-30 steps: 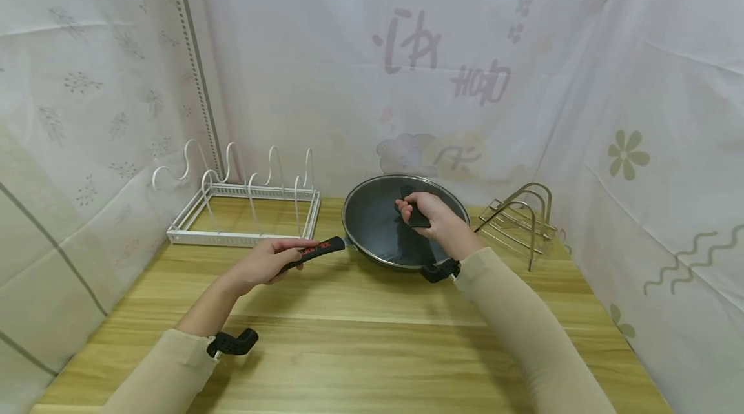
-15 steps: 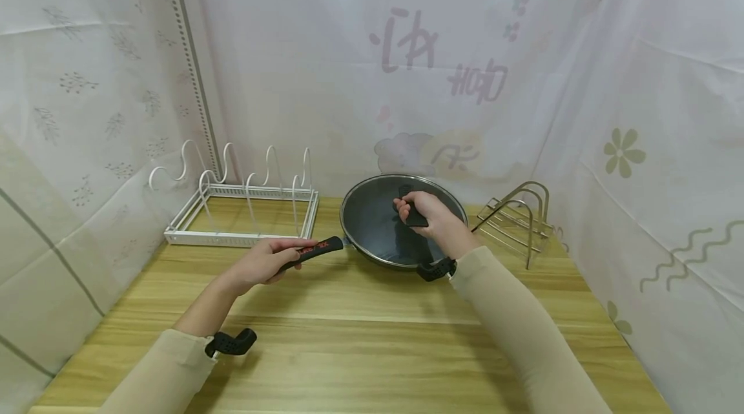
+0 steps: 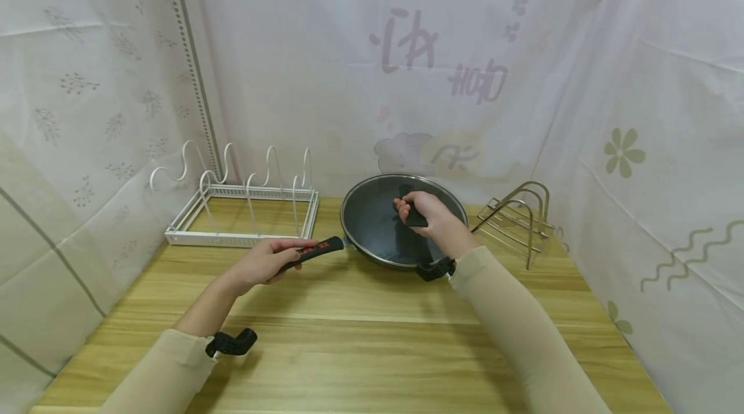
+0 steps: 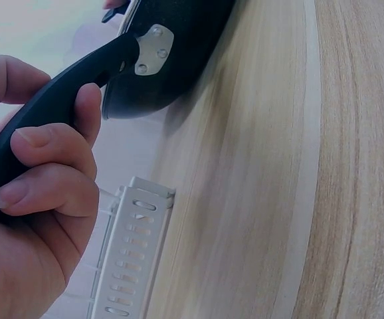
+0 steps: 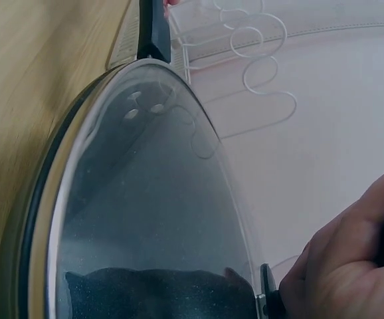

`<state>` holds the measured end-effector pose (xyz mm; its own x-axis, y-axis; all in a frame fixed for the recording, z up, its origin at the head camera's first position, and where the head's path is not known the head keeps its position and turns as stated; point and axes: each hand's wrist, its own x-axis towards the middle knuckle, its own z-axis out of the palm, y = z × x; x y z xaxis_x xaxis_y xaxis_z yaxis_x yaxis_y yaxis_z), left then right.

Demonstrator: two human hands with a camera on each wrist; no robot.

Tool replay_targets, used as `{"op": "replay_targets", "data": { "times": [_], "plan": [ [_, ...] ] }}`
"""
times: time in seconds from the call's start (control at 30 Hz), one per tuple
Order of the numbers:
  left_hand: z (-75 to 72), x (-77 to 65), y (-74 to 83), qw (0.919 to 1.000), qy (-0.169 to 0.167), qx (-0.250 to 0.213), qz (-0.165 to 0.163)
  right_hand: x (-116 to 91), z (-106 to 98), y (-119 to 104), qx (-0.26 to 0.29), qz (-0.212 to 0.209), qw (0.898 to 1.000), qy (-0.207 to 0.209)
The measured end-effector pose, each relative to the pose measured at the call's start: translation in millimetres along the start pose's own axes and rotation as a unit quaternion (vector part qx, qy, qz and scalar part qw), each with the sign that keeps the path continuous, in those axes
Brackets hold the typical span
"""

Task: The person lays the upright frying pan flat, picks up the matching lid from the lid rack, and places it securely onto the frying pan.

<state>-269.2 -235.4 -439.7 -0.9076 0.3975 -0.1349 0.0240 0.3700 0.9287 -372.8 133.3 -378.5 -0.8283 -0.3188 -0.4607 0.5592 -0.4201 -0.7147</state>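
Note:
A black frying pan (image 4: 172,80) stands at the back middle of the table, covered by a glass lid (image 3: 372,220) with a metal rim. My left hand (image 3: 264,263) grips the pan's black handle (image 3: 325,247), which has red lettering and points left. In the left wrist view the fingers (image 4: 59,179) curl round that handle. The lid's black handle (image 3: 416,216) is held by my right hand (image 3: 430,212), its fingers wrapped round it. From the right wrist view the lid (image 5: 159,186) appears seated on or very near the pan's rim; the right hand (image 5: 351,252) is partly cut off.
Left of the pan stands a white wire rack (image 3: 244,239) with tall curved dividers. A smaller gold-coloured wire rack (image 3: 531,220) stands on the right, close to the pan. Printed cloth (image 3: 325,78) hangs behind and at both sides of the wooden table (image 3: 360,349).
The view shifts very slightly between the first frame and the second. Both hands keep their hold on the pan handle and the lid handle, with no visible movement.

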Motion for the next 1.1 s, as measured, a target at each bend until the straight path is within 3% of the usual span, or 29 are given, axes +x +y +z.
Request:
{"op": "replay_targets", "data": {
  "times": [1.1],
  "plan": [
    [1.0, -1.1, 2.3, 1.0000, 0.004, -0.001, -0.002, -1.3, 4.3, 0.4, -0.026, -0.013, 0.999, 0.024]
  ]
}}
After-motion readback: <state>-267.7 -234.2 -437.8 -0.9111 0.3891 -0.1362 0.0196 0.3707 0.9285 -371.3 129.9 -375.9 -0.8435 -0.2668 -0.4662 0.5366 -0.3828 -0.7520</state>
